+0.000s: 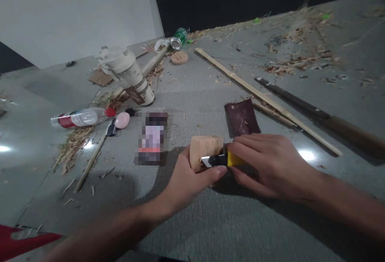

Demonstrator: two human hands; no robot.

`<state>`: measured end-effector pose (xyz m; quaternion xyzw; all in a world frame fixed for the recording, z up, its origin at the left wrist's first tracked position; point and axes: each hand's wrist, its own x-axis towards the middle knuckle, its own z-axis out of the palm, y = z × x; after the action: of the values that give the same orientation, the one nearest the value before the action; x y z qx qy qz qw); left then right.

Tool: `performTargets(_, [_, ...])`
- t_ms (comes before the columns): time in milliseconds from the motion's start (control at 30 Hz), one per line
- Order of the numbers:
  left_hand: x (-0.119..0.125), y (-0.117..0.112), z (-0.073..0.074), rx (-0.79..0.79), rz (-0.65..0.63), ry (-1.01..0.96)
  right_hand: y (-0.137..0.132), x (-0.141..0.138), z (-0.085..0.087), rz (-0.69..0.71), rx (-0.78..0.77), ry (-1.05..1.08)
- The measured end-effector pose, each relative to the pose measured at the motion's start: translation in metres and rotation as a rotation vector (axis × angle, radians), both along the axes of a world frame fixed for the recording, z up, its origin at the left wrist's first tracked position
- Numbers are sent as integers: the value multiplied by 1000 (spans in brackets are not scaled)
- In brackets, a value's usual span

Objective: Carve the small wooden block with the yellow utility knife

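Note:
Between my hands is a pale block of wood [201, 146] with a carved, rounded shape. My left hand [192, 174] grips it from below and the left, the thumb stretched along its near side. My right hand [264, 162] is closed round a yellow and black utility knife [221, 160]. The knife's short bright blade lies against the near face of the wood, just above my left thumb. Just beyond my right hand lies a dark red sheet of sandpaper [241, 117], slightly curled. The underside of the block is hidden by my left hand.
Left of the block lie a pixelated phone [152, 140], a clear bottle [86, 117] and a tilted white cup [132, 75]. Behind are a green can [179, 39] and a carved wooden piece [179, 57]. At right rest a bamboo strip [255, 91] and a long dark-handled blade [319, 111]; shavings are scattered around.

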<state>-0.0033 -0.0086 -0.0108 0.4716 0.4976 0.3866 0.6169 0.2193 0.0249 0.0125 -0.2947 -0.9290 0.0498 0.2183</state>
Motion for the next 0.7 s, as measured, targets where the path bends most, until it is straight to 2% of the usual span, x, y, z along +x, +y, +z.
performTargets(700, [2,2,2,13,-32,-18,1,-1,1,7,-1,14])
